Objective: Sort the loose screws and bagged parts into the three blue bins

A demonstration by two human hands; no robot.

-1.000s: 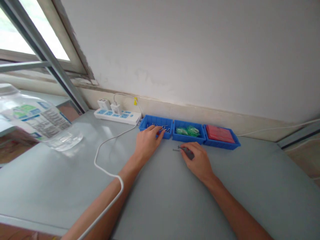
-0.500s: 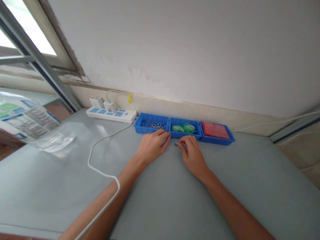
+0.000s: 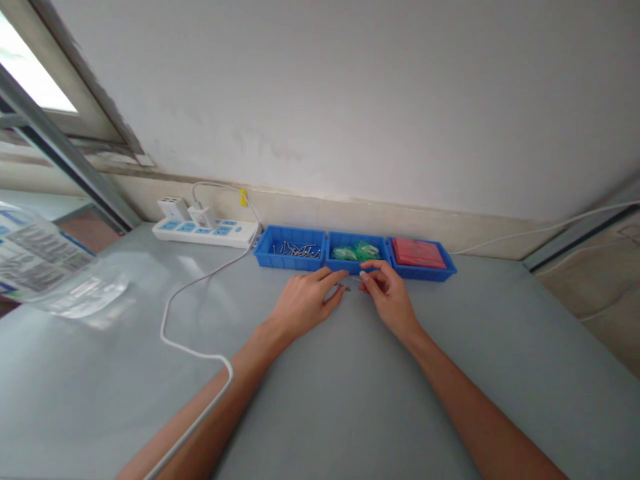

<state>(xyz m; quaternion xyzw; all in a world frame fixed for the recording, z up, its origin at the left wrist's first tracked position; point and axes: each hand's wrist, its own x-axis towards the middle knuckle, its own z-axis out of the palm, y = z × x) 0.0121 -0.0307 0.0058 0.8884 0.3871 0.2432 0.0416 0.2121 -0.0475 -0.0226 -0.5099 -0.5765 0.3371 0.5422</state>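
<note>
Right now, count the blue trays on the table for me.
3, in a row against the wall: the left tray holds small metal pieces, the middle tray green items, the right tray something flat and red. None seems hidden.

Three blue trays [image 3: 356, 269] wall off the worktop [image 3: 350, 387] just beyond both hands, a white cable [image 3: 185, 293] crosses the left side, while the right lies open.

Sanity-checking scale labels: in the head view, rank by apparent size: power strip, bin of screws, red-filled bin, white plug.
1. power strip
2. bin of screws and red-filled bin: look alike, unranked
3. white plug
</note>
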